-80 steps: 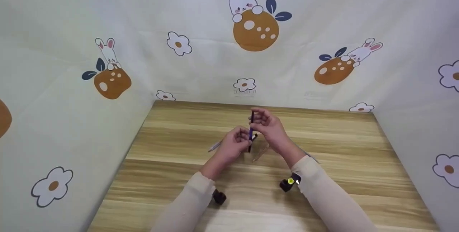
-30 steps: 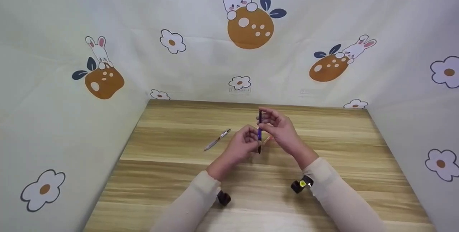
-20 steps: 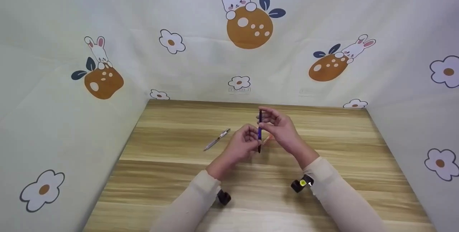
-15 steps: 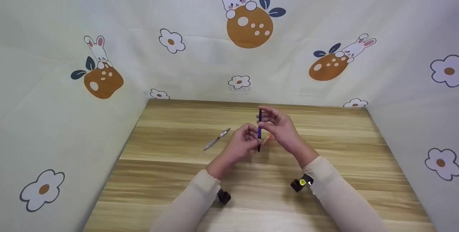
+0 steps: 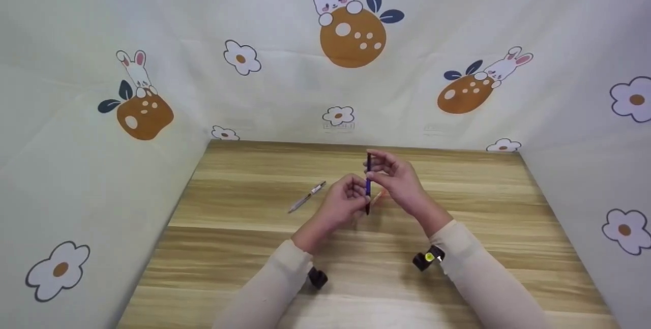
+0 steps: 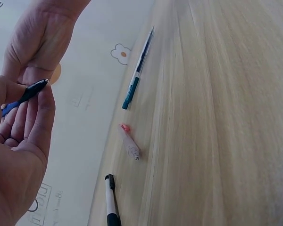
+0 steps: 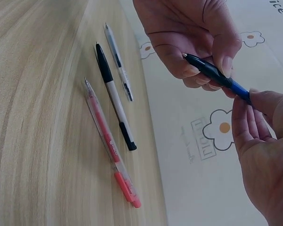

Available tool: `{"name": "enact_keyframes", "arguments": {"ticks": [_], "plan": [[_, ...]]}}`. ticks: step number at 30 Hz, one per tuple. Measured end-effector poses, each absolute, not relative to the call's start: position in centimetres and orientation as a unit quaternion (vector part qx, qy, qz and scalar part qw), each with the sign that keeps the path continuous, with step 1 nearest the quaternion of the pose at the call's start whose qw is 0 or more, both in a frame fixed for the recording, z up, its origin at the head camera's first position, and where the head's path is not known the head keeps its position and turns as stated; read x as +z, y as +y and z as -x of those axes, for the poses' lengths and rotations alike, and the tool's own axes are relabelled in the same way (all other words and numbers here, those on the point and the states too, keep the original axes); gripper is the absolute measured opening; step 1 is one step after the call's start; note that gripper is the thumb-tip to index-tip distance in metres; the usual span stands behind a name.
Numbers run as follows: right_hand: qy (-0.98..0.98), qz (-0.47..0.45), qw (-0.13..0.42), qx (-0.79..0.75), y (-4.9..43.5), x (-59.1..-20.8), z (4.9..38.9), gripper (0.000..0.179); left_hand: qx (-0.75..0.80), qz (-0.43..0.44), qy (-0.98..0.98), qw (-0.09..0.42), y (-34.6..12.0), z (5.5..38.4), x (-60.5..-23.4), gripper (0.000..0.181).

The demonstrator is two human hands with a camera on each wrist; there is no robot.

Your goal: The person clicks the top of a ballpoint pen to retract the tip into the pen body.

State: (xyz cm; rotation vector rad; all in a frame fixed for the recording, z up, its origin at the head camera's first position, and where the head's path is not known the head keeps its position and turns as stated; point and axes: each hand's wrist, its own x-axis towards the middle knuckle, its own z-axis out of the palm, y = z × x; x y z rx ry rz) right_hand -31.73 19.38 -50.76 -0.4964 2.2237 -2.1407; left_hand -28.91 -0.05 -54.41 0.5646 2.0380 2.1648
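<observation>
A blue pen (image 5: 368,186) with a dark tip section stands nearly upright between my hands in the head view. My left hand (image 5: 342,202) pinches its lower, tip end between thumb and fingers. With thumb and fingers, my right hand (image 5: 402,184) grips the upper part, index finger at the very top. In the right wrist view the blue pen's dark front part (image 7: 208,68) shows a small metal point, while the right fingers cover its rear. The left wrist view has the dark tip (image 6: 37,87) poking out past the left thumb.
Several pens lie on the wooden table (image 5: 229,258): a pink clear pen (image 7: 104,136), a white pen with black ends (image 7: 114,94) and a slim clear pen (image 7: 118,61). A clear pen with a teal end (image 6: 138,70) shows too. Patterned cloth walls (image 5: 285,95) surround the table.
Since the oldest frame both hands have shifted a little right with the blue pen, uncovering more of the pen on the left. Over the last second, the grip looks unchanged.
</observation>
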Motion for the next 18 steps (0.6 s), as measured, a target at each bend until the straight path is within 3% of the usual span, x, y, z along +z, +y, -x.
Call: {"name": "enact_keyframes", "arguments": {"ticks": [18], "plan": [[0.705, 0.180, 0.007, -0.686, 19.45, -51.01, 31.65, 0.058, 0.706, -0.188, 0.680, 0.066, -0.22, 28.93, -54.35, 0.023]]}}
